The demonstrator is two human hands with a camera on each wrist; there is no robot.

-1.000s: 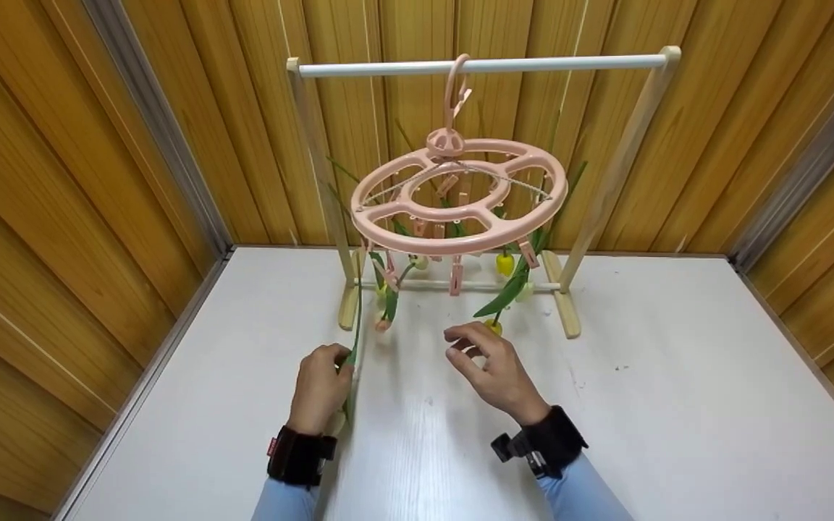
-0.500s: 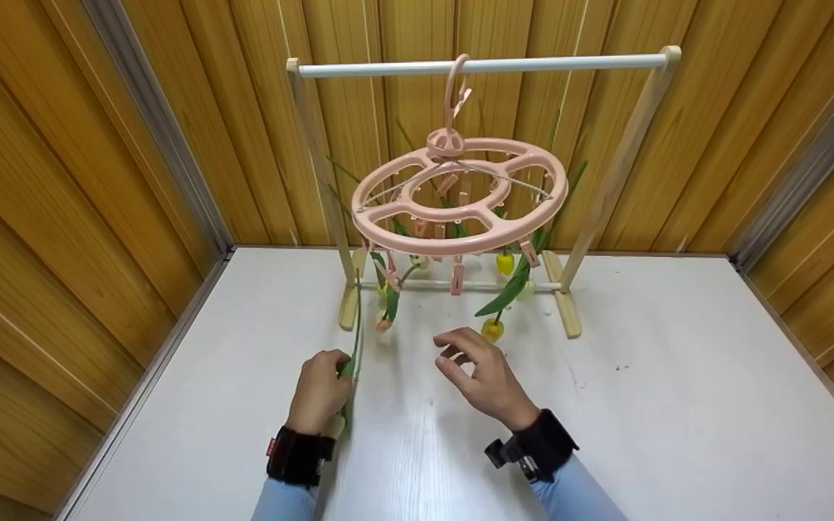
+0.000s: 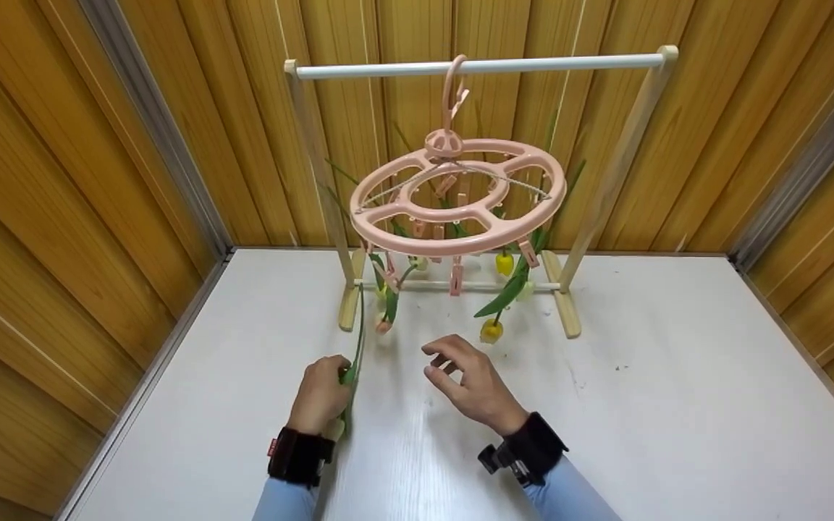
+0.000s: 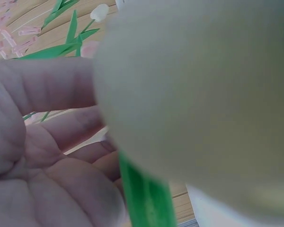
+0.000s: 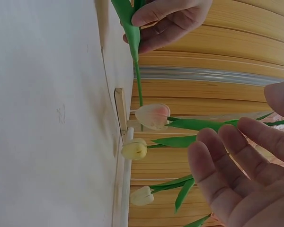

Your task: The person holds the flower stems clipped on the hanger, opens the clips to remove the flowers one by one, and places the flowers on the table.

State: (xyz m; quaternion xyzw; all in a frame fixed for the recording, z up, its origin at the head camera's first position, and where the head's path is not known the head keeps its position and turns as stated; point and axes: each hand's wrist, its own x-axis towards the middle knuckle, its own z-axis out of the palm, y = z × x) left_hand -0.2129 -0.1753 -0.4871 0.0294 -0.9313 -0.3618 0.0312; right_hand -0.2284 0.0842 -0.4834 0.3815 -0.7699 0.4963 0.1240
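Note:
My left hand (image 3: pixel 321 394) grips a pale tulip by its green leaf and stem, head toward my wrist and thin stem end pointing away. Large and blurred, the tulip's bloom (image 4: pixel 194 94) fills much of the left wrist view. To the right, my right hand (image 3: pixel 471 383) hovers over the table, fingers loosely bent and holding nothing. Ahead of both hands hangs a round pink clip hanger (image 3: pixel 453 247). Tulips dangle upside down from it, among them a yellow tulip (image 3: pixel 491 331) and a peach-pink tulip (image 5: pixel 153 116). Several pink clips, such as one front clip (image 3: pixel 456 278), hold no flower.
The hanger hooks over the white bar (image 3: pixel 554 65) of a wooden rack (image 3: pixel 623 159), whose feet stand on the white table (image 3: pixel 677 405). Wood-grain panels (image 3: pixel 135 145) enclose the back and sides. A low white rod joins the rack's legs.
My right hand has moved left and slightly nearer to me. My left hand, with the tulip, has drawn back a little, and the stem's far end has dropped lower.

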